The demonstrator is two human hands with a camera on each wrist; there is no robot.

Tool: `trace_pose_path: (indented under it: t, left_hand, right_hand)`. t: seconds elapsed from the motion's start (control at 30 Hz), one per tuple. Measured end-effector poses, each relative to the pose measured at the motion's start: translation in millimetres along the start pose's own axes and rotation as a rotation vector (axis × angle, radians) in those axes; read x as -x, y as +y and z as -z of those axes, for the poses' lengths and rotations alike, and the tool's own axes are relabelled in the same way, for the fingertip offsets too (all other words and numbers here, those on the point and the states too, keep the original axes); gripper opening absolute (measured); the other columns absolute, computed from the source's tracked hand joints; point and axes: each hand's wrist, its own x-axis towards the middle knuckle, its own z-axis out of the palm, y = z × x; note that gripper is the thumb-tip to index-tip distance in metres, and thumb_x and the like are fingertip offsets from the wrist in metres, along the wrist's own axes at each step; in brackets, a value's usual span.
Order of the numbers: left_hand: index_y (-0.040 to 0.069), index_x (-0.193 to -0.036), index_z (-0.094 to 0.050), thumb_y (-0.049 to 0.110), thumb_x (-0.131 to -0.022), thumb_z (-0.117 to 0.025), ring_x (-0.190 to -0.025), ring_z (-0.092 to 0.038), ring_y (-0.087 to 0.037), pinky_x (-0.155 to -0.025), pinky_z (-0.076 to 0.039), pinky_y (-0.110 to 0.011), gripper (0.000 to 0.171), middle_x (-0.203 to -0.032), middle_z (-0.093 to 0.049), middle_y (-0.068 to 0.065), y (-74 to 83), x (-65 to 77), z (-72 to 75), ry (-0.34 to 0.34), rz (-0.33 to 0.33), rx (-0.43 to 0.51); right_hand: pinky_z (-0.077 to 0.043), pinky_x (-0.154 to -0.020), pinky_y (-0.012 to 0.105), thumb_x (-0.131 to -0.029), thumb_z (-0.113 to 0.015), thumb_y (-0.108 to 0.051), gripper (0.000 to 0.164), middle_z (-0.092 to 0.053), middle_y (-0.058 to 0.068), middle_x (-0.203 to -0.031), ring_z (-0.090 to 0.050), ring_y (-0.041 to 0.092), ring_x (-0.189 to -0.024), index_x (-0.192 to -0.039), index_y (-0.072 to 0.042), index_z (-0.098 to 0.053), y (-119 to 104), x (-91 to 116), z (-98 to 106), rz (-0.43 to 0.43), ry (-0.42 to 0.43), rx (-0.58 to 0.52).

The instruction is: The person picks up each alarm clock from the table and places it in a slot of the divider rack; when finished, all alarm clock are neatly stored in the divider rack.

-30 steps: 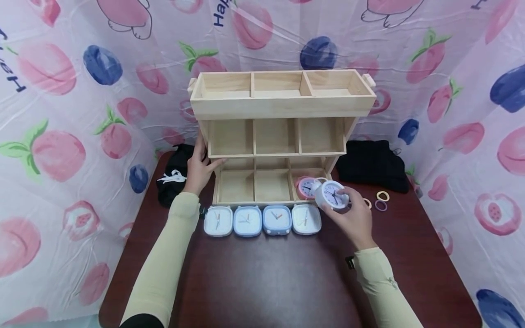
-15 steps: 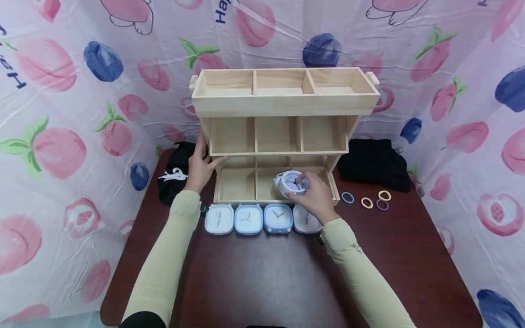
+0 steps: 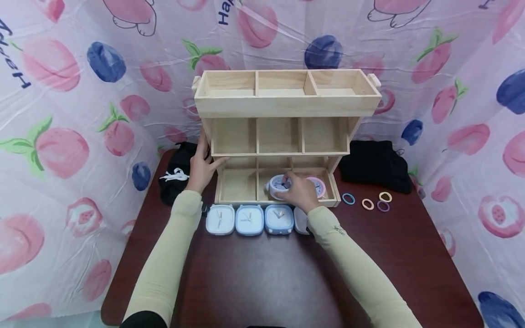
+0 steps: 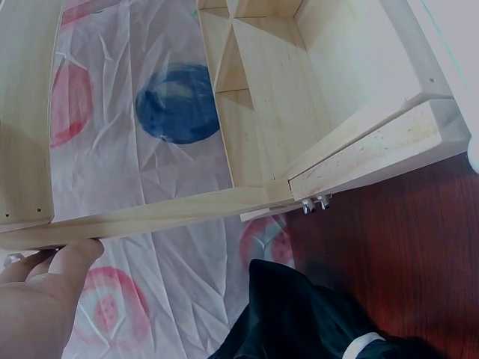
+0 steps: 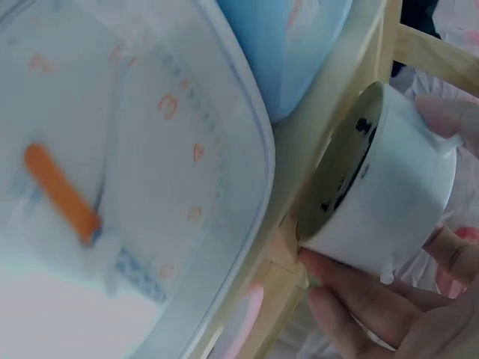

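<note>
With my right hand [image 3: 301, 191] I grip a small round white alarm clock [image 3: 278, 186] in the middle compartment of the box's bottom tray; in the right wrist view, fingers and thumb hold the round body of the white clock [image 5: 408, 179] from its sides. A pink round alarm clock [image 3: 319, 186] sits in the right compartment, partly behind that hand. My left hand [image 3: 200, 171] holds the left side of the three-tier wooden storage box [image 3: 287, 107]; the left wrist view has the left hand [image 4: 41, 299] against a wooden strut [image 4: 150, 217].
Several squarish clocks, including a blue one [image 3: 279, 219], line up before the box; my right forearm partly covers the rightmost. Coloured rings [image 3: 367, 204] and black cloth [image 3: 375, 166] lie right. A black pouch with white cord [image 3: 174, 175] lies left. Printed fabric [image 3: 74, 150] surrounds the table.
My right hand has carried the white clock leftward from the right front of the box into the bottom tray's middle compartment. The left hand has stayed at the box's left side.
</note>
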Motion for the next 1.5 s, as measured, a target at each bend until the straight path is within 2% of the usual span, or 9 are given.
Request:
trace_pose_path:
  t: [0.13,0.33,0.6,0.87,1.1,1.2,1.3,1.4,1.5]
  left_hand:
    - [0.034,-0.174,-0.004,0.009,-0.098,-0.078,-0.166,-0.017,-0.032,-0.133,-0.031,-0.051,0.108,-0.181,-0.01,-0.002,1.5,-0.9,0.2,-0.003,-0.001,0.008]
    - [0.032,-0.174,-0.005,0.007,-0.098,-0.078,-0.166,-0.019,-0.032,-0.132,-0.031,-0.051,0.108,-0.181,-0.013,-0.004,2.9,-2.4,-0.1,0.0,-0.008,0.014]
    - [0.032,-0.174,-0.007,0.006,-0.096,-0.079,-0.166,-0.021,-0.03,-0.132,-0.033,-0.051,0.109,-0.181,-0.015,-0.003,4.6,-3.0,-1.1,0.013,-0.025,0.025]
    - [0.034,-0.173,-0.006,0.007,-0.098,-0.078,-0.166,-0.02,-0.031,-0.132,-0.032,-0.05,0.108,-0.181,-0.014,-0.003,6.8,-2.1,-0.6,0.02,-0.012,0.018]
    - [0.034,-0.174,-0.006,0.007,-0.097,-0.078,-0.166,-0.02,-0.031,-0.132,-0.032,-0.051,0.108,-0.181,-0.013,-0.001,6.8,-3.1,0.5,0.016,-0.019,0.028]
    - [0.034,-0.174,-0.006,0.007,-0.097,-0.078,-0.166,-0.02,-0.03,-0.132,-0.032,-0.052,0.108,-0.181,-0.013,0.002,4.1,-2.2,0.7,0.012,-0.02,0.031]
    - [0.034,-0.173,-0.006,0.007,-0.097,-0.078,-0.166,-0.02,-0.03,-0.132,-0.032,-0.052,0.108,-0.181,-0.013,0.003,1.6,0.4,0.5,0.006,-0.013,0.023]
    - [0.033,-0.174,-0.006,0.007,-0.097,-0.079,-0.166,-0.02,-0.03,-0.132,-0.032,-0.053,0.109,-0.181,-0.013,0.002,-1.7,1.2,0.6,0.004,-0.008,0.018]
    - [0.034,-0.174,-0.006,0.006,-0.097,-0.079,-0.166,-0.02,-0.03,-0.132,-0.032,-0.052,0.11,-0.181,-0.013,0.003,-12.0,-3.2,1.0,0.01,-0.01,0.013]
  right_hand:
    - [-0.055,-0.071,0.048,-0.079,-0.091,-0.047,0.05,-0.072,0.015,-0.104,-0.069,0.033,-0.085,-0.108,-0.013,-0.069,-6,-7,-7,0.023,-0.001,0.041]
    - [-0.057,-0.077,0.051,-0.077,-0.093,-0.041,0.047,-0.073,0.018,-0.106,-0.07,0.036,-0.09,-0.107,-0.011,-0.071,-13,-13,-17,0.055,-0.016,0.076]
    - [-0.057,-0.087,0.052,-0.081,-0.09,-0.036,0.042,-0.068,0.019,-0.119,-0.068,0.038,-0.104,-0.111,-0.013,-0.071,-16,-20,-26,0.001,-0.077,0.094]
    - [-0.054,-0.094,0.057,-0.075,-0.095,-0.034,0.04,-0.078,0.012,-0.104,-0.071,0.034,-0.095,-0.103,-0.012,-0.076,-16,-23,-29,0.038,-0.063,0.198]
    - [-0.057,-0.086,0.049,-0.081,-0.091,-0.036,0.037,-0.078,0.012,-0.103,-0.071,0.032,-0.09,-0.104,-0.009,-0.079,-14,-22,-26,0.044,-0.092,0.165]
    - [-0.06,-0.084,0.048,-0.087,-0.087,-0.036,0.037,-0.078,0.014,-0.11,-0.072,0.033,-0.093,-0.108,-0.007,-0.081,-14,-13,-21,0.049,-0.087,0.115]
    - [-0.063,-0.086,0.05,-0.09,-0.086,-0.035,0.039,-0.075,0.017,-0.118,-0.072,0.034,-0.101,-0.113,-0.004,-0.08,-10,4,-18,0.055,-0.046,0.065]
    - [-0.062,-0.085,0.05,-0.091,-0.086,-0.031,0.038,-0.074,0.018,-0.117,-0.07,0.034,-0.101,-0.113,-0.002,-0.078,-1,23,-15,0.085,0.022,0.023]
    - [-0.062,-0.087,0.051,-0.09,-0.088,-0.028,0.038,-0.073,0.017,-0.114,-0.069,0.033,-0.102,-0.113,-0.001,-0.078,11,42,-10,0.128,0.087,-0.007]
